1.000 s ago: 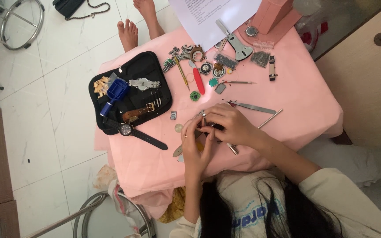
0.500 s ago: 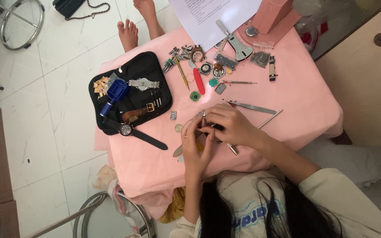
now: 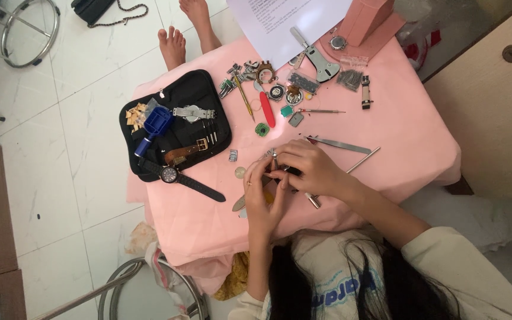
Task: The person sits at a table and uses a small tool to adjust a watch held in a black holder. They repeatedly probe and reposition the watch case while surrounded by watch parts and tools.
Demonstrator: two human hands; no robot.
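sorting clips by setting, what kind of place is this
Probably a home watch-repair spot, not a shop: a small table under a pink cloth, a black tool case and watch parts, with bare feet on the tiled floor.

A small silvery metal watch part [image 3: 273,155] sits pinched between the fingertips of both hands, just above the pink cloth of the table [image 3: 386,148]. It is tiny and shiny, and most of it is hidden by the fingers, so its exact shape cannot be told. It pokes up a little from the top of the grip, near the middle of the table's near half. A thin metal tool [image 3: 312,200] sticks out from under the right hand [image 3: 309,169], slanting toward the table's near edge.
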